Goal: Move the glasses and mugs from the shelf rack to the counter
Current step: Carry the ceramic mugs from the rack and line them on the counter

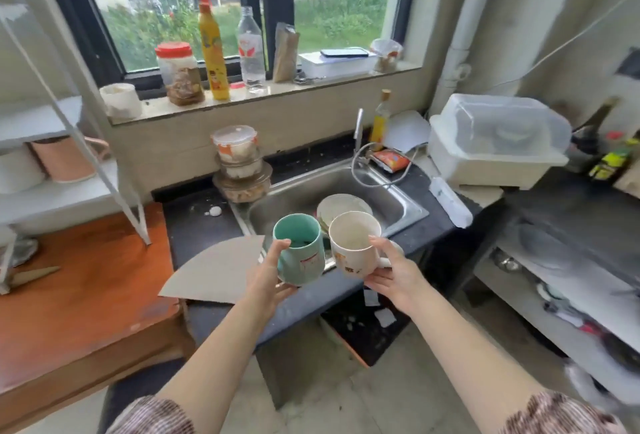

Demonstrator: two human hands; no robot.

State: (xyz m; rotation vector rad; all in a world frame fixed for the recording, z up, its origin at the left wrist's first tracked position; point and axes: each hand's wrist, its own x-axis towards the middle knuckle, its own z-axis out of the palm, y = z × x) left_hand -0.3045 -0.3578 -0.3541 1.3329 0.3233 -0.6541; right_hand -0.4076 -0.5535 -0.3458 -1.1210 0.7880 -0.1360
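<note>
Two mugs (pixel 300 257) (pixel 350 255), sink (pixel 394 199) with plate (pixel 343 205) beyond

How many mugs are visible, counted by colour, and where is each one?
Teal mug, held by the left hand: 1
White mug, held by the right hand: 1
Pink mug, on the shelf rack: 1
Total: 3
A white object beside the pink mug is cut off, so not counted.

We record:
- teal mug (pixel 299 255): glazed ceramic, glossy and smooth
- white mug (pixel 351 250): glazed ceramic, glossy
- sink (pixel 391 191): bare steel with a dull sheen
- counter (pixel 194 225): dark, matt
- cardboard sheet (pixel 214 271): grey-brown, matt
- table (pixel 86 312): orange-brown wood, smooth with a soft shine
- dish box (pixel 498 156): white plastic with a translucent lid
- bottle (pixel 251 49): clear plastic
- sleeves (pixel 156 416): mottled knit cloth
</note>
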